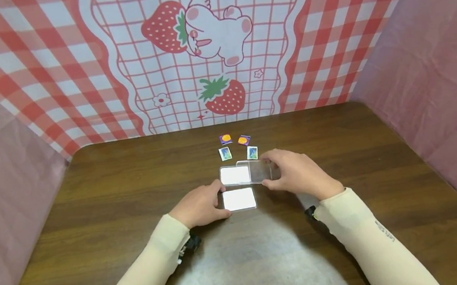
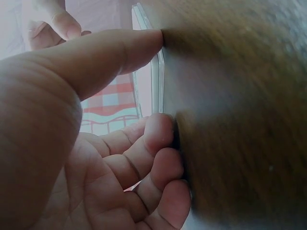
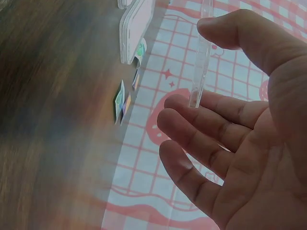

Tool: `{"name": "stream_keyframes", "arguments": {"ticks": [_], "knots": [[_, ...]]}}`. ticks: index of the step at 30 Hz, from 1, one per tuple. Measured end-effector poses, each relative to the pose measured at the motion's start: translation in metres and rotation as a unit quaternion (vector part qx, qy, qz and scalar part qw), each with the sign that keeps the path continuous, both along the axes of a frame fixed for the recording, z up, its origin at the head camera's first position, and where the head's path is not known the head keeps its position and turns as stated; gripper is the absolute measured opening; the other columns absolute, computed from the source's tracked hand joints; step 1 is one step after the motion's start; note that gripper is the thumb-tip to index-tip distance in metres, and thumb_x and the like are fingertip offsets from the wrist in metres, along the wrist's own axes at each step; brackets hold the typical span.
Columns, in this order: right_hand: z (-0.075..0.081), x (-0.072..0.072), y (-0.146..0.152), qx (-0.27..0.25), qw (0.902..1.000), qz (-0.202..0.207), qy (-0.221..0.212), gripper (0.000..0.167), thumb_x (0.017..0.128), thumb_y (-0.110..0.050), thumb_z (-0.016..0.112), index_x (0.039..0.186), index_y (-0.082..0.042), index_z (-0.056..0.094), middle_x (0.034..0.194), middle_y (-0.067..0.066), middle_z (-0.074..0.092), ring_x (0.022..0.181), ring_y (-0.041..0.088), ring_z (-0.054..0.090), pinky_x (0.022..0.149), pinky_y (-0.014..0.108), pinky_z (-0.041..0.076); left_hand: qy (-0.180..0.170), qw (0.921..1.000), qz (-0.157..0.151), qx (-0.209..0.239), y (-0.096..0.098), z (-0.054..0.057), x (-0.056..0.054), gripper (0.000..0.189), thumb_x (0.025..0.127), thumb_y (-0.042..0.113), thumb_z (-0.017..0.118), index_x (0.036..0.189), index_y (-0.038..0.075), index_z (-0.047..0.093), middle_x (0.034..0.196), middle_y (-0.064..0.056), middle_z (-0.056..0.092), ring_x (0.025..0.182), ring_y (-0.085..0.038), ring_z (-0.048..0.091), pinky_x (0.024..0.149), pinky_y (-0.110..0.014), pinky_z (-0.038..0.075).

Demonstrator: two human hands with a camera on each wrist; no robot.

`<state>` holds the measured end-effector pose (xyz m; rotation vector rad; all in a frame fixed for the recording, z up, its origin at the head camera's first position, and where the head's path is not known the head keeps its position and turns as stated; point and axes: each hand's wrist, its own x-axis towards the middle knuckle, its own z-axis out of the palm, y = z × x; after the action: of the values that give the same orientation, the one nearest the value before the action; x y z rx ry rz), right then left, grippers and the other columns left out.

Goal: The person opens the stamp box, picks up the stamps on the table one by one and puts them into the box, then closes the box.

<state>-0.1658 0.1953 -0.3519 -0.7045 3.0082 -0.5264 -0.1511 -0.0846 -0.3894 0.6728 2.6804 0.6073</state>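
Observation:
My right hand (image 1: pixel 298 172) pinches a clear plastic lid (image 1: pixel 261 171) between thumb and fingers by its right part. In the right wrist view the lid (image 3: pixel 199 67) shows edge-on, raised off the table. In the head view its left part overlaps the farther of two flat white rectangular cases (image 1: pixel 232 175). The nearer white case (image 1: pixel 239 199) lies on the table, and my left hand (image 1: pixel 201 205) grips it at its left end. Thumb and index finger meet its near and far left corners, while the other fingertips rest on the wood in the left wrist view.
Beyond the cases lie two small purple-and-orange squares (image 1: pixel 226 139) and two small white-edged picture squares (image 1: pixel 225 154). The brown wooden table (image 1: pixel 132 180) ends at a checked strawberry cloth (image 1: pixel 223 96). Pink cloth (image 1: pixel 435 83) hangs along both sides.

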Motion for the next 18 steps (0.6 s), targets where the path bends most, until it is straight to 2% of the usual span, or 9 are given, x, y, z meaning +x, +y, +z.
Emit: {"name": "stream_keyframes", "arguments": {"ticks": [6, 18], "knots": [[0.004, -0.001, 0.005, -0.003, 0.9999, -0.015, -0.008, 0.06, 0.087, -0.036, 0.082, 0.137, -0.01, 0.063, 0.123, 0.004, 0.07, 0.105, 0.022, 0.067, 0.083, 0.047, 0.055, 0.003, 1.0, 0.0, 0.003, 0.0, 0.0, 0.0, 0.059, 0.087, 0.041, 0.083, 0.13, 0.011, 0.057, 0.086, 0.002, 0.062, 0.075, -0.013, 0.058, 0.076, -0.037, 0.05], [0.003, -0.006, 0.021, 0.002, 0.9996, -0.026, -0.004, 0.054, 0.086, -0.037, 0.082, 0.131, -0.011, 0.065, 0.119, 0.004, 0.07, 0.106, 0.024, 0.065, 0.083, 0.049, 0.055, 0.005, 0.9999, -0.003, 0.009, -0.001, -0.002, 0.001, 0.058, 0.087, 0.04, 0.083, 0.129, 0.01, 0.057, 0.086, 0.001, 0.062, 0.074, -0.013, 0.057, 0.075, -0.037, 0.05]]}}
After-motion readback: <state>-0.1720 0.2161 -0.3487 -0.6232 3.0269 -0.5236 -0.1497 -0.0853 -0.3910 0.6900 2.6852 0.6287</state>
